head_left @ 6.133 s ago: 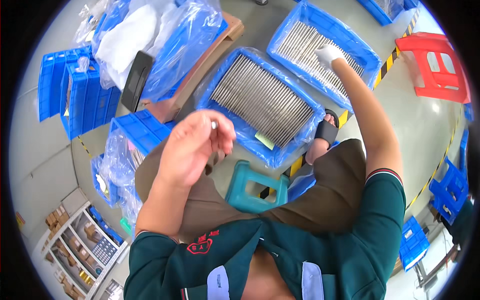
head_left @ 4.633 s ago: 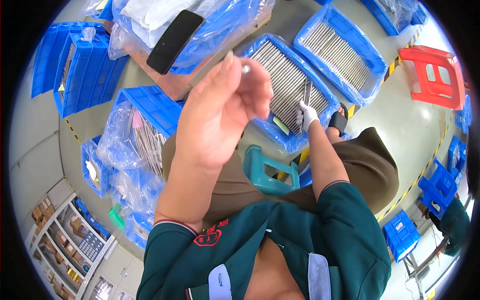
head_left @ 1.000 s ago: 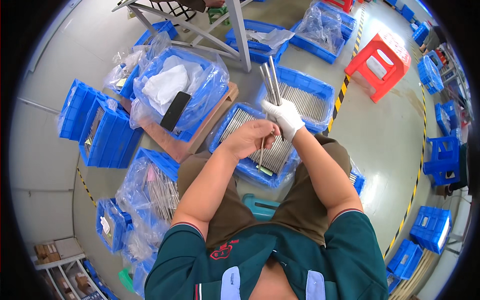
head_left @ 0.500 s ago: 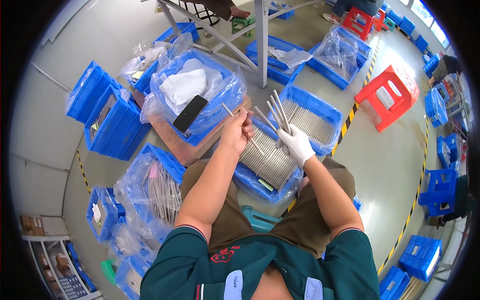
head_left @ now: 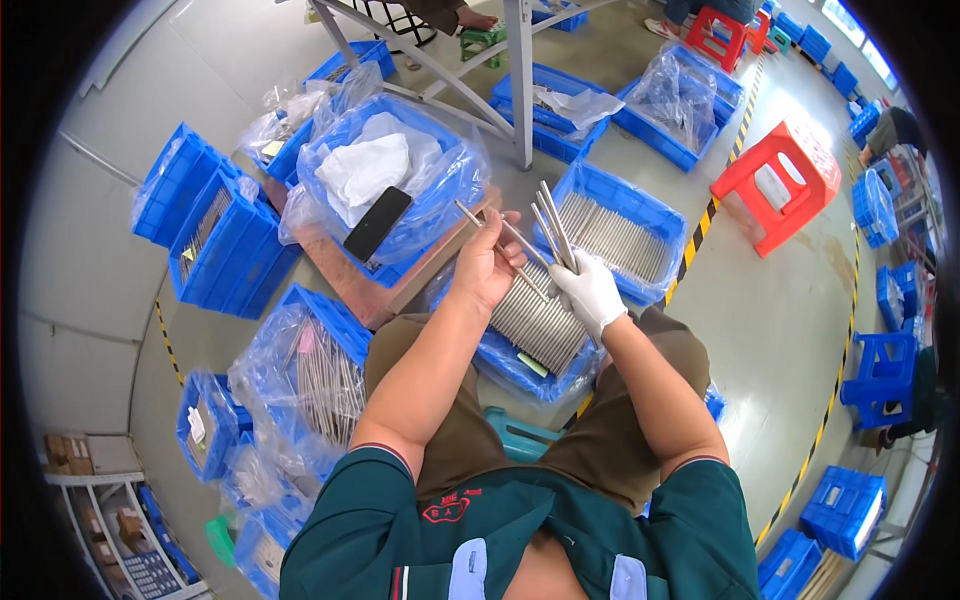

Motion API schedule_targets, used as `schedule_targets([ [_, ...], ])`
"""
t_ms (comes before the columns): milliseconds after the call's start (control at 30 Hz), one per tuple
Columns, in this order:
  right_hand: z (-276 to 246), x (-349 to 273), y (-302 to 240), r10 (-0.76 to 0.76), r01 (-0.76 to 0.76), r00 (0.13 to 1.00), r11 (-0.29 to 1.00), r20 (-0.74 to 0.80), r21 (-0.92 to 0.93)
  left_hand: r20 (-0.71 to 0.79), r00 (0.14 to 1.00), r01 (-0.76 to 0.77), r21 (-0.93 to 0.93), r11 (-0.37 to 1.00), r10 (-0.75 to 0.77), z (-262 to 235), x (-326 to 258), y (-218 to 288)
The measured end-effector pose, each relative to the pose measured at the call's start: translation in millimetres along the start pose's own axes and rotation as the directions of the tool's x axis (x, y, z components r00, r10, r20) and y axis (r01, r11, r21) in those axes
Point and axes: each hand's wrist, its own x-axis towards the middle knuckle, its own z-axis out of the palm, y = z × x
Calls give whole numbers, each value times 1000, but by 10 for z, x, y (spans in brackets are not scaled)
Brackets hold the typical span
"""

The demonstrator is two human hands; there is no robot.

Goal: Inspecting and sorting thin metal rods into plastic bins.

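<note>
Between the thumb and fingers of my bare left hand (head_left: 486,266) is a thin metal rod (head_left: 467,211), slanting down to the right. My right hand (head_left: 594,292), in a white glove, is closed round several similar metal rods (head_left: 550,222) whose upper ends fan out. One of these tilts left toward my left fingers; whether they touch it I cannot tell. Below both hands, a plastic-lined blue crate (head_left: 500,368) holds rows of metal rods (head_left: 540,330) lying side by side. Just beyond my right hand stands another blue crate (head_left: 672,215) with more rods.
At the left, a lined blue crate (head_left: 455,145) carries a white cloth (head_left: 365,168) and a black phone (head_left: 377,222). Nearer lies a plastic-wrapped crate of loose rods (head_left: 328,380). A red stool (head_left: 780,185) stands right; a metal table leg (head_left: 521,90) rises ahead.
My left hand and its rod have shifted slightly right, toward the gloved hand. The rods in my right hand have tilted a little, and the left fingers have spread somewhat.
</note>
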Motion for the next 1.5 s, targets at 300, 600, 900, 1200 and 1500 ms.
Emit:
schedule_targets([
  [300, 60, 95, -4, 15, 15, 994, 964, -112, 266, 33, 998, 43, 373, 927, -60, 77, -171, -432],
  [600, -90, 194, -112, -70, 75, 974, 997, -214, 19, 13, 990, 124, 387, 914, -140, 69, -155, -257],
  [900, -169, 176, -36, 87, -214, 970, 743, 226, 634, 200, 833, 470, 239, 850, -516, 102, -292, -286],
  [1200, -502, 612, -65, 212, 145, 922, 587, -323, 796, 226, 663, 585, 439, 683, -713, 186, -590, -418],
  [1500, -441, 377, 13, 144, -105, 990, 735, -2, 670, 415, 768, 388, 303, 870, -487, 15, -342, -119],
])
